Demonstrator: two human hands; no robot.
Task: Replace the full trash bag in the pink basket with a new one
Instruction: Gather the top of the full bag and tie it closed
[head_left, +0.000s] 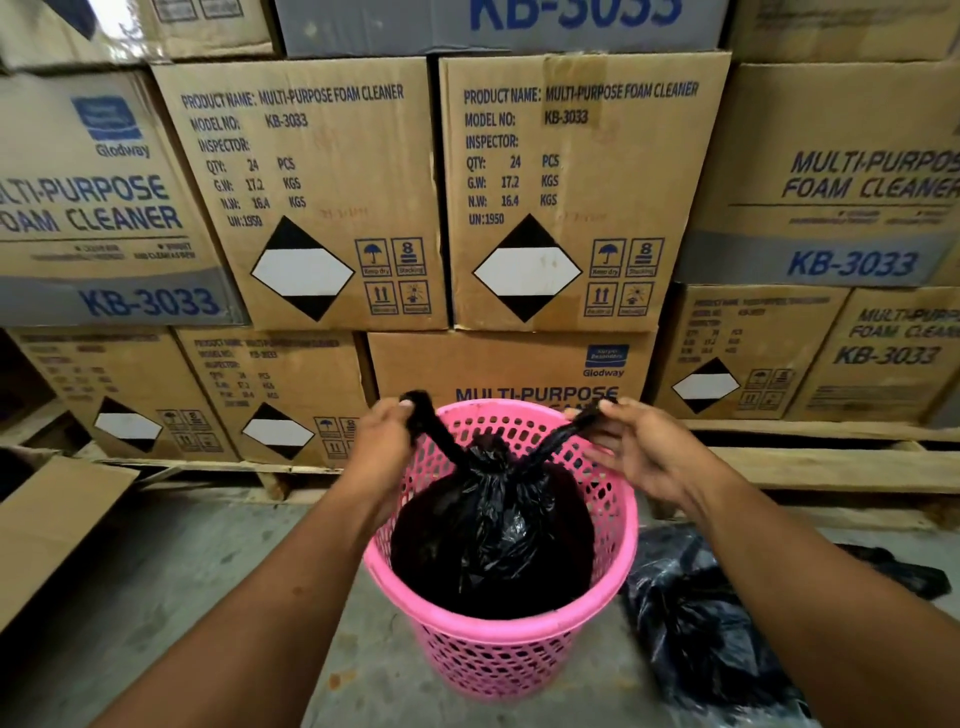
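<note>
A pink perforated basket stands on the concrete floor in front of me. Inside it sits a full black trash bag, knotted at the top, with two twisted ends stretched up and outward from the knot. My left hand grips the left end above the basket's far left rim. My right hand pinches the right end over the far right rim. Another black trash bag lies crumpled on the floor just right of the basket.
Stacked cardboard boxes of foam cleaner fill the whole background on wooden pallets. A loose cardboard flap lies at the left. Bare grey floor lies between the flap and the basket.
</note>
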